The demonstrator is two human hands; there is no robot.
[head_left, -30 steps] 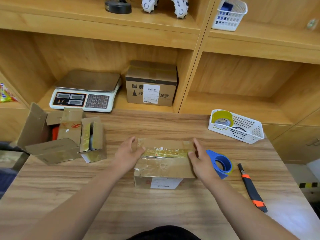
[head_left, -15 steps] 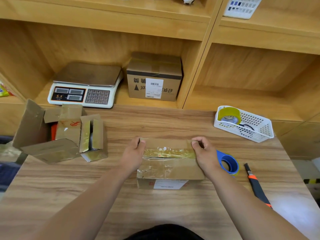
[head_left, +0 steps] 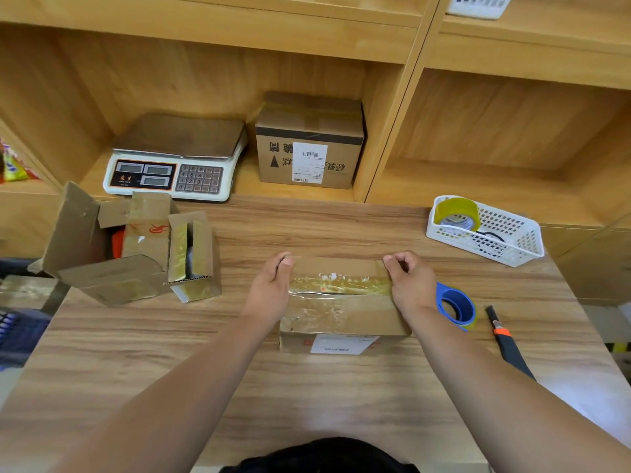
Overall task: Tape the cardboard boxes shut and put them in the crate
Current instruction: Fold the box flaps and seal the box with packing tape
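- Tabletop (head_left: 307,387): the work area, and all the taping gear sits on it. No crate is plainly in view. Something dark shows at the far left edge, can't tell what.
- Big open box (head_left: 102,278), left side of the tabletop: flaps up, not taped. A small open box (head_left: 194,268) touches its right side, also untaped. Both are left to do.
- Middle box (head_left: 341,312), centre of the tabletop, in front of the person: flaps down, a shiny tape strip (head_left: 338,285) runs across the top seam. Looks sealed or nearly so, but it isn't in any crate yet.
- Left hand (head_left: 269,291): fingers curled round the left end of the middle box, gripping it.
- Right hand (head_left: 409,285): fingers curled over the box's far right top edge, gripping there. Can't tell if they also pinch a tape end.
- Blue tape roll (head_left: 457,307): just beside the right wrist, on the tabletop.
- Knife (head_left: 505,339): lies right of the blue roll, untouched.
- Judgement: roughly one box of three taped, none crated.
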